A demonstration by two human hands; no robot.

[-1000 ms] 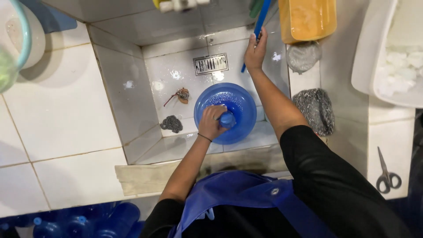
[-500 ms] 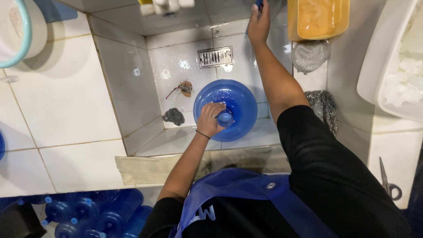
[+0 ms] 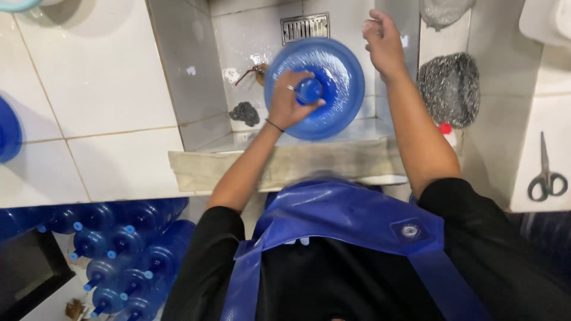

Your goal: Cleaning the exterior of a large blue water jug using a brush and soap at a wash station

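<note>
Big blue water jug (image 3: 321, 83) standing in tiled sink (image 3: 196, 89), looks mid-wash. Left hand (image 3: 290, 101) clamped round jug neck. Right hand (image 3: 383, 41) raised beside it, loosely curled, holding nothing visible. Steel scrubber (image 3: 450, 86) untouched on tabletop; more jugs (image 3: 128, 255) waiting on floor.

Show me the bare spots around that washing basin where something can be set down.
Free: white tiled counter left of the basin; ledge above the scissors. Crowded: basin floor, filled by the blue bottle under the left hand, and the right shelf with the scouring pad.
</note>
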